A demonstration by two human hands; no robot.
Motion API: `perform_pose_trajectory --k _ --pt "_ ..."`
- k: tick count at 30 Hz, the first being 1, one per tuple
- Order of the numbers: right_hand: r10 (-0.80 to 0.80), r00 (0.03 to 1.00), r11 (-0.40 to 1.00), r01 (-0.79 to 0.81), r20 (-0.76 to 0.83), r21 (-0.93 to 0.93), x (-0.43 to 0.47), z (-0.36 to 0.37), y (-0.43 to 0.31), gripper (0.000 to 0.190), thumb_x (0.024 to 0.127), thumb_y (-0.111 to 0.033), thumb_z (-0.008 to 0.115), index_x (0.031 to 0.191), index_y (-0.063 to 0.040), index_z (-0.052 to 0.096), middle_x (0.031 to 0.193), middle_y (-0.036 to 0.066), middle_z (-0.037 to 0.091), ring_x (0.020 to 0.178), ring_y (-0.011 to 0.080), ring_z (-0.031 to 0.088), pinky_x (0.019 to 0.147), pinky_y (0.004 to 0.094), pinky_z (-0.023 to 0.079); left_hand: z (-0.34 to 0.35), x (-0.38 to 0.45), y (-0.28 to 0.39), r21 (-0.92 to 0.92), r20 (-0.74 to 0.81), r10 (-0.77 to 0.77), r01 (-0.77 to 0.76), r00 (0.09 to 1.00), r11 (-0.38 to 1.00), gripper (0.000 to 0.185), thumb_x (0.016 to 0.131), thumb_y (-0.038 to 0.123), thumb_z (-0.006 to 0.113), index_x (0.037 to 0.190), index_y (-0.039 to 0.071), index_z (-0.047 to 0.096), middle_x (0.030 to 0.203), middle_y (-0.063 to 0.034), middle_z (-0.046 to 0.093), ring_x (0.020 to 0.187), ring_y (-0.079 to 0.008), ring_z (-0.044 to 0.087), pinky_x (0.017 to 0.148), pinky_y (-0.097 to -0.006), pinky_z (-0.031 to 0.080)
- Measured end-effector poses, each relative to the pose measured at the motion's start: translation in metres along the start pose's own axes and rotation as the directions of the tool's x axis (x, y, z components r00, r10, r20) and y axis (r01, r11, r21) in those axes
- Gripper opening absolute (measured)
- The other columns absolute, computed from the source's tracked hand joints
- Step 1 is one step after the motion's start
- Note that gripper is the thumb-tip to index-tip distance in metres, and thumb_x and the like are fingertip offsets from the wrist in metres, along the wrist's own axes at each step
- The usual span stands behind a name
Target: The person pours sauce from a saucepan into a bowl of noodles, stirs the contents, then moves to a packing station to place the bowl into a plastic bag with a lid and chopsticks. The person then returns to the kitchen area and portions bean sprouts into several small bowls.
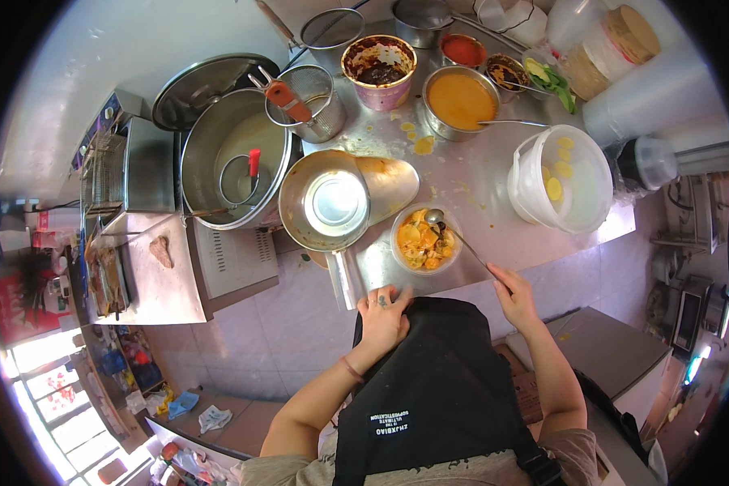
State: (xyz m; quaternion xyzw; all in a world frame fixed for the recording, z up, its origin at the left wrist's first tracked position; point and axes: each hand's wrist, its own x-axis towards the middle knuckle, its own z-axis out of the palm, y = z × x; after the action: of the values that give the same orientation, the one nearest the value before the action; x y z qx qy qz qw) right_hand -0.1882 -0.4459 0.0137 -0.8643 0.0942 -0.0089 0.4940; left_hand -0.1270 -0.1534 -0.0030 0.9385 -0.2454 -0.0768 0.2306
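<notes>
My right hand (513, 297) grips the long thin handle of a metal spoon (472, 246). The spoon's head lies over the back of a clear round plastic bowl (396, 258), touching or just above the food. In that bowl is orange-coloured mixed food (422, 246) with yellow slices and pieces of vegetable. My left hand (386, 316) rests at the counter's front edge, in front of the bowl, with its fingers bent and nothing visible in it. Left of the bowl stands a metal saucepan (291, 206), its handle reaching past the counter edge near my left hand.
Behind the bowl are a steel pot of orange liquid (462, 100) and a tub of dark sauce (379, 97). A white bucket (525, 188) with yellow slices stands right. At left, a large stockpot (197, 158) holds a strainer (238, 179); a mesh basket (334, 115) hangs at its rim.
</notes>
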Motion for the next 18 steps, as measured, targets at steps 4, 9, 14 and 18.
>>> perform_pose_trajectory --k 4,9,14,18 --pt "0.005 0.999 1.000 -0.004 0.052 -0.022 0.004 -0.001 0.003 0.037 0.093 -0.001 0.059 0.129 -0.008 0.064 0.092 0.012 0.063 0.074 0.0219 0.057 0.070 0.0304 0.047 0.024 -0.014 -0.018 -0.448 0.244 -0.182 0.277 0.953 0.850 0.024 0.091 0.020 0.068 0.108 0.004 0.066 0.081 -0.0097 0.066 0.069 -0.0252 0.064 0.064 -0.0350 0.052" --pt "-0.055 0.985 0.989 0.077 0.166 -0.127 0.020 0.004 0.005 0.036 0.093 -0.006 0.060 0.128 -0.013 0.066 0.087 0.010 0.062 0.073 0.0267 0.058 0.069 0.0354 0.048 0.052 0.039 0.000 -0.805 0.459 -0.508 0.583 0.729 0.109 0.028 0.102 0.025 0.057 0.091 -0.001 0.059 0.087 -0.0109 0.068 0.074 -0.0179 0.068 0.068 -0.0309 0.057" --pt "-0.251 0.935 0.806 0.345 0.250 -0.481 0.036 -0.002 0.014 0.036 0.088 -0.010 0.062 0.123 -0.020 0.069 0.074 0.006 0.052 0.066 0.0278 0.052 0.062 0.0379 0.041 0.066 0.064 -0.011 -0.828 0.508 -0.494 0.557 0.705 -0.057 0.026 0.104 0.021 0.051 0.092 0.000 0.057 0.088 -0.0122 0.068 0.078 -0.0197 0.069 0.071 -0.0296 0.059" --pt "-0.292 0.911 0.780 0.403 0.291 -0.479 0.045 -0.024 0.002 0.043 0.082 -0.007 0.063 0.122 -0.022 0.069 0.073 0.006 0.049 0.064 0.0254 0.051 0.061 0.0370 0.038 0.062 0.067 -0.018 -0.833 0.466 -0.498 0.553 0.732 0.033 0.021 0.103 0.016 0.052 0.089 0.001 0.057 0.085 -0.0111 0.068 0.075 -0.0184 0.069 0.068 -0.0289 0.059"
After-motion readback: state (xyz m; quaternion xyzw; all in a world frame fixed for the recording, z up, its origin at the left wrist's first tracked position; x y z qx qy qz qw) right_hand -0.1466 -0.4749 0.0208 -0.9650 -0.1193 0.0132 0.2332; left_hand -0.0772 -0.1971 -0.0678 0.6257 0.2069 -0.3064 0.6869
